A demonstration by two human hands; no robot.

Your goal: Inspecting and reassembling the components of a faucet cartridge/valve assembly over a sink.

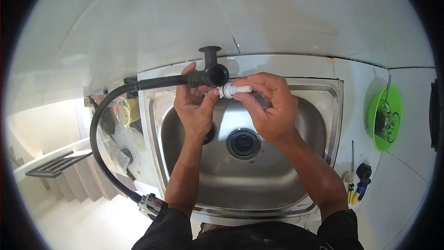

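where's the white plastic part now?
Head view, upper middle: the white plastic part is between the left hand and right hand, lower right of the black tap, over the sink.

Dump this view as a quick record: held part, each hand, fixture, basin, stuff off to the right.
held_part: white plastic part, at the black tap; whether it is seated there, cannot tell
left_grip: left grip, thumb at the part's left end, some fingers hidden
right_grip: right grip, thumb and fingers on the part's right side
fixture: black tap with black hose curving left, then down
basin: steel sink with round drain
right_side: green bowl, hand tools
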